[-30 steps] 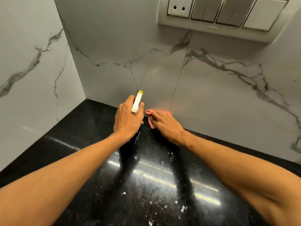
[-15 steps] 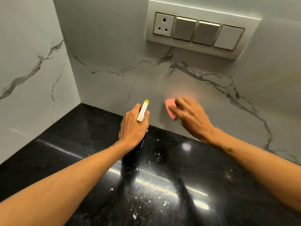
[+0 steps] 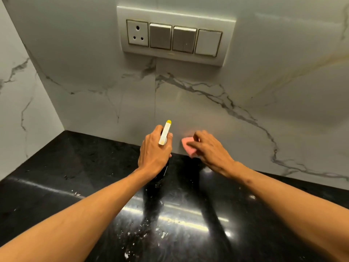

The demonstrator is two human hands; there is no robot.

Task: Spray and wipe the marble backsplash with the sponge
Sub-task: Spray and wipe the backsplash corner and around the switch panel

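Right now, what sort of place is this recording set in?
Most likely a home kitchen corner: a polished black countertop, a veined marble backsplash behind it, and a socket-and-switch plate above.

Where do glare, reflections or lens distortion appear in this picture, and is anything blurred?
Head view: glare streaks cross the black countertop; the sponge throws a pink glow on the marble backsplash; the wide lens bows the switch plate; the spray bottle looks sharp.
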